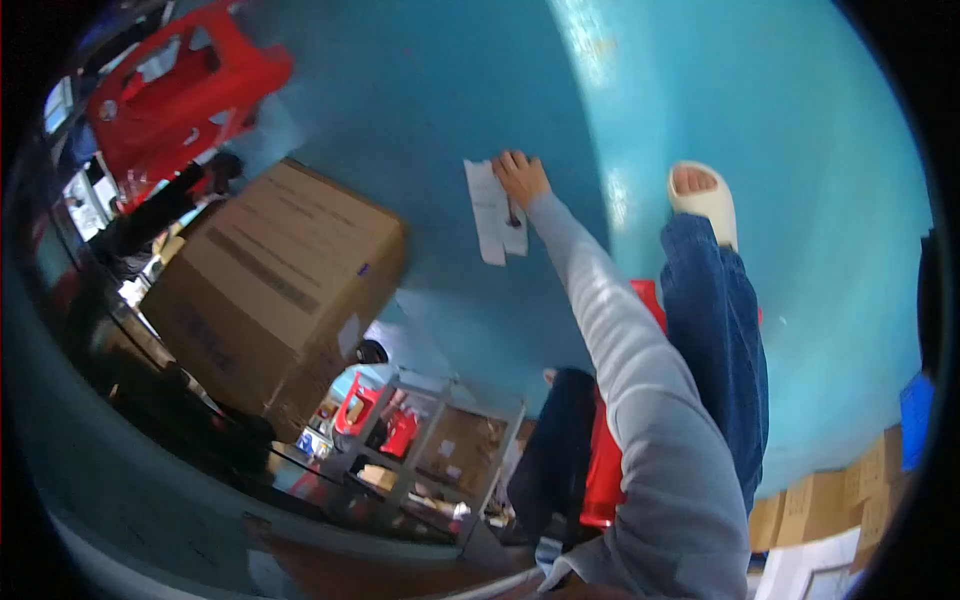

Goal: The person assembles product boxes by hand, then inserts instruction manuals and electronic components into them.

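My right hand reaches far out on a grey-sleeved arm. Its fingers are bent over the upper right edge of a white sheet of paper, closed on it as far as I can see. The sheet is long and narrow, with a notch at its lower end, over the blue floor. A small, dark, thin thing shows against the paper just below the hand; I cannot make out its kind. The thumb is hard to see. My left hand is out of view.
A big cardboard box stands at the left, with a red plastic chair beyond it. Below the box is a grey metal rack. Under me is a red seat. Cardboard boxes lie at the lower right.
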`<state>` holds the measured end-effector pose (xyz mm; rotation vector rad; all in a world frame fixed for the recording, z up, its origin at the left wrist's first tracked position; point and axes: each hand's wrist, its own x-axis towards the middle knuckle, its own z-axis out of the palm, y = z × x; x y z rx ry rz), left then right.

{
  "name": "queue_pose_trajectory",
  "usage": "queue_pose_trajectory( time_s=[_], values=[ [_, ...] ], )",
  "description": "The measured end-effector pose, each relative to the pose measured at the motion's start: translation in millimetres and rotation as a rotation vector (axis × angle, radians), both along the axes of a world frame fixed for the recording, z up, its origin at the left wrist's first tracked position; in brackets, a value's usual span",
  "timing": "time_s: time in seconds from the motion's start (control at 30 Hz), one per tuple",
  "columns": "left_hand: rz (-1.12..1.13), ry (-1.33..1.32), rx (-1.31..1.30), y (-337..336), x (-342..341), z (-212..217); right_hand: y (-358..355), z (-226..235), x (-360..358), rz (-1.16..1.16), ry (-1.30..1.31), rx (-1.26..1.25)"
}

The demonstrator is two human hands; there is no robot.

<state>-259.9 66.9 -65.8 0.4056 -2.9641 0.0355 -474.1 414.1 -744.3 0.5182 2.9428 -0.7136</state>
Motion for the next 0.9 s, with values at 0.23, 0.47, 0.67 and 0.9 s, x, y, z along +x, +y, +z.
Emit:
queue_pose_trajectory(
  time_s=[0.23,0.47,0.67,0.9],
  values=[
    [0.075,-0.016,-0.023,9,9,43,29,59,6,-0.006,-0.396,-0.544],
    [0.21,-0.002,-0.115,110,66,46,82,247,23,0.113,-0.139,-0.684],
    [-0.032,0.106,1.071,255,120,129,121,474,126,0.152,0.213,-1.027],
    [-0.502,-0.462,0.494,290,154,-19,128,628,281,0.143,-0.487,-1.355]
  ],
)
